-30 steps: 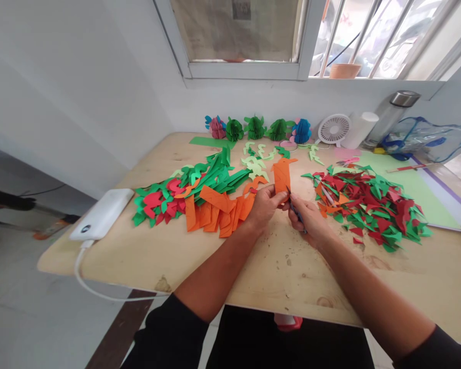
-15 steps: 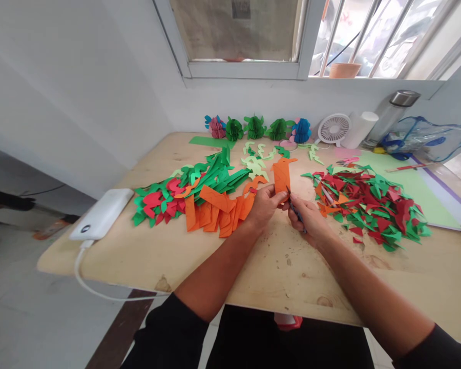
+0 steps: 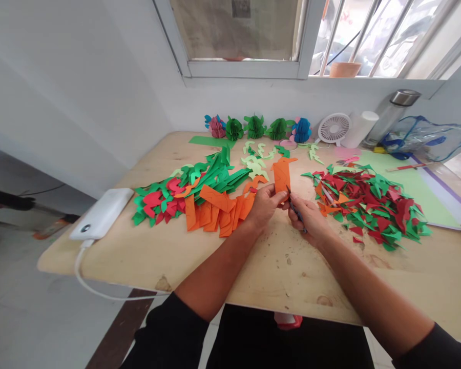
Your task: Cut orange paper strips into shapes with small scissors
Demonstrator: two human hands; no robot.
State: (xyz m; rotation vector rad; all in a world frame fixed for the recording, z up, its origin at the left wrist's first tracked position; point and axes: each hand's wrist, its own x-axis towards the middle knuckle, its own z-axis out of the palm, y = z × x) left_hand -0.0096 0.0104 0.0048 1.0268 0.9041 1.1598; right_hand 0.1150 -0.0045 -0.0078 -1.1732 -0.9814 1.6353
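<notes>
Near the table's middle, my left hand point(image 3: 264, 204) pinches the lower end of an upright orange paper piece point(image 3: 281, 175). My right hand point(image 3: 306, 218) is closed on dark scissors point(image 3: 297, 211), whose blades meet the orange paper's lower right edge beside my left fingertips. Folded orange strips point(image 3: 215, 210) lie left of my left hand, next to green cut pieces point(image 3: 221, 177) and red ones point(image 3: 172, 192). A heap of red, green and orange scraps point(image 3: 376, 205) is to the right of my right hand.
A white power bank point(image 3: 102, 214) with a cable sits at the left edge. Honeycomb paper figures point(image 3: 255, 127), a small white fan point(image 3: 334, 128), a bottle point(image 3: 392, 118) and a clear pouch point(image 3: 434, 136) line the back. Light green cut shapes point(image 3: 255, 166) lie behind the orange paper.
</notes>
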